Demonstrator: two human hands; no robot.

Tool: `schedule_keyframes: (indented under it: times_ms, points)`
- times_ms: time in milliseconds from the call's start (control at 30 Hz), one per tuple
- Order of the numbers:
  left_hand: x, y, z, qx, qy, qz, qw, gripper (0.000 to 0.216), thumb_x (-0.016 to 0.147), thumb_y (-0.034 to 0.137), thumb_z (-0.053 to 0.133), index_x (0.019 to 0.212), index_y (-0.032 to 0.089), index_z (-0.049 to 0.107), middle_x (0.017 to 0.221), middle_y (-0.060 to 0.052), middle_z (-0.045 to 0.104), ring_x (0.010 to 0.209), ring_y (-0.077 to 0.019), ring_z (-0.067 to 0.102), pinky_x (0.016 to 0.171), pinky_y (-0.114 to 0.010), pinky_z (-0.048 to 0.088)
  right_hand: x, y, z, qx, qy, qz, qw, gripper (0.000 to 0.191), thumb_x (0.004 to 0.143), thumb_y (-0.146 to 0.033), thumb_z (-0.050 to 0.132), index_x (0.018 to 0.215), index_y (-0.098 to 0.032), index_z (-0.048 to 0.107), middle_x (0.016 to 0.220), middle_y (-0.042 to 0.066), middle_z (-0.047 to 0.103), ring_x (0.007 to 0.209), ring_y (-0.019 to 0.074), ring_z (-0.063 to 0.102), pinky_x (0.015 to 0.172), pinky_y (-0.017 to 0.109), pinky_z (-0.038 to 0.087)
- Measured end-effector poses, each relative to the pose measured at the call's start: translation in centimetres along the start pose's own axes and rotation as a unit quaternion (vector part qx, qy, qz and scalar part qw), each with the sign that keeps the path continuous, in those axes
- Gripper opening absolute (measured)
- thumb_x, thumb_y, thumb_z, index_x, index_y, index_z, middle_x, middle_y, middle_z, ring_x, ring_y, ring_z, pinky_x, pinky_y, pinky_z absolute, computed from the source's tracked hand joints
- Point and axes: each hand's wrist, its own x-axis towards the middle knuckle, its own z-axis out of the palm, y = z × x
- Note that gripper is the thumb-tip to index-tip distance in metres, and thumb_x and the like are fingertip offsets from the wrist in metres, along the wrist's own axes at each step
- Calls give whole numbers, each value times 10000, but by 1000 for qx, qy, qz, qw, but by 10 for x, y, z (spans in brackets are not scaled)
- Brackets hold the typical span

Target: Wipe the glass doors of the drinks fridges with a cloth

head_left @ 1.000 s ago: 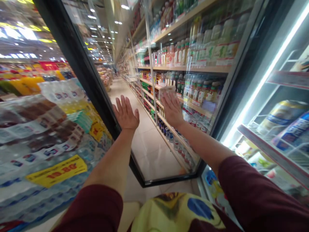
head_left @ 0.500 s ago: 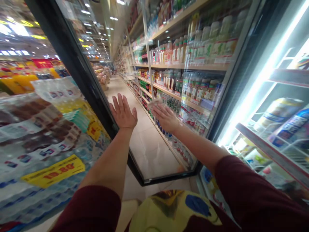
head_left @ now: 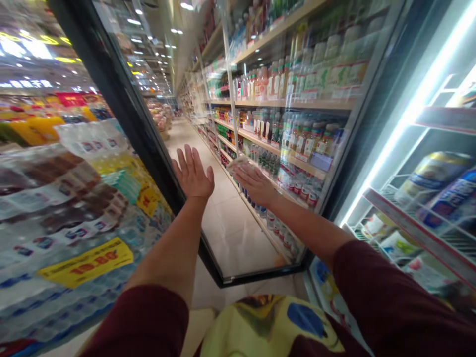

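A glass door (head_left: 238, 243) with a black frame stands swung out from a lit drinks cooler. My left hand (head_left: 194, 173) is spread flat against the glass close to the frame's left side, holding nothing. To its right, my right hand (head_left: 256, 183) presses a pale cloth (head_left: 238, 162) to the glass. Most of the cloth lies under my fingers, with its edge showing beyond the fingertips.
On the right is the cooler's wire shelf (head_left: 420, 233) with cans and packs. Shrink-wrapped bottles (head_left: 70, 208) are stacked at the left under a yellow price sign (head_left: 89, 263). Through the glass I see bottle shelves (head_left: 293, 104) and an aisle floor (head_left: 223, 218).
The view has shifted slightly. My right hand and the cloth remain at nearly the same spot on the glass and look sharper now. My left hand stays flat on the door.
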Motion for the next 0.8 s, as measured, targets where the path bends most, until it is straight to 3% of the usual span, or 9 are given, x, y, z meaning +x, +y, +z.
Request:
schedule_keyframes:
  times_ms: [200, 267, 367, 433, 600, 700, 800]
  points:
    - [-1, -1, 0, 0, 0, -5, 1000, 778, 1022, 503, 405, 1660, 70, 302, 1732, -198, 234, 1651, -311, -20, 1341, -553, -97, 29, 0, -2, 26, -3, 104, 994, 613, 1053, -119, 333, 1659, -207, 365, 1723, 57, 318, 1656, 204, 161, 1385, 477, 129]
    - [-1, -1, 0, 1, 3, -3, 1000, 776, 1020, 504, 403, 1662, 79, 305, 1732, -192, 239, 1651, -312, -14, 1343, -556, -87, 25, -7, 2, 31, -11, 82, 996, 605, 1057, -129, 333, 1658, -190, 361, 1726, 58, 314, 1659, 207, 142, 1390, 477, 111]
    - [-1, -1, 0, -3, 0, -5, 1000, 792, 1009, 507, 422, 1662, 75, 304, 1736, -194, 224, 1648, -328, -19, 1339, -578, -87, 8, -15, 8, 43, -35, 1, 998, 585, 1045, -116, 356, 1613, -228, 443, 1684, -20, 409, 1642, 128, 195, 1395, 349, 90]
    - [-1, 0, -1, -4, -4, -7, 1000, 800, 1007, 509, 424, 1660, 63, 301, 1738, -201, 211, 1647, -334, -25, 1336, -585, -93, 6, -10, 7, 38, -38, -17, 998, 587, 1042, -106, 353, 1600, -250, 462, 1666, -47, 437, 1633, 93, 207, 1391, 309, 84]
    - [-1, 2, -3, -6, -8, -10, 1000, 803, 1014, 513, 414, 1654, 41, 303, 1733, -217, 211, 1648, -342, -10, 1333, -582, -106, 25, 17, -8, 6, 1, 102, 995, 627, 1054, -117, 320, 1675, -195, 319, 1743, 58, 268, 1666, 205, 85, 1390, 503, 95]
    - [-2, 2, -3, -15, 2, -7, 1000, 800, 1013, 526, 421, 1658, 65, 310, 1734, -202, 225, 1649, -335, -4, 1336, -581, -99, 7, 12, -7, 12, -11, 81, 997, 608, 1049, -131, 338, 1653, -197, 377, 1722, 47, 328, 1652, 218, 177, 1391, 482, 116]
    - [-3, 1, -4, -16, 3, -4, 1000, 803, 1010, 526, 429, 1659, 67, 310, 1735, -201, 221, 1650, -324, -18, 1337, -570, -107, -19, 2, -4, 27, -38, 0, 999, 572, 1031, -137, 378, 1570, -272, 512, 1639, -51, 476, 1580, 123, 362, 1385, 310, 133]
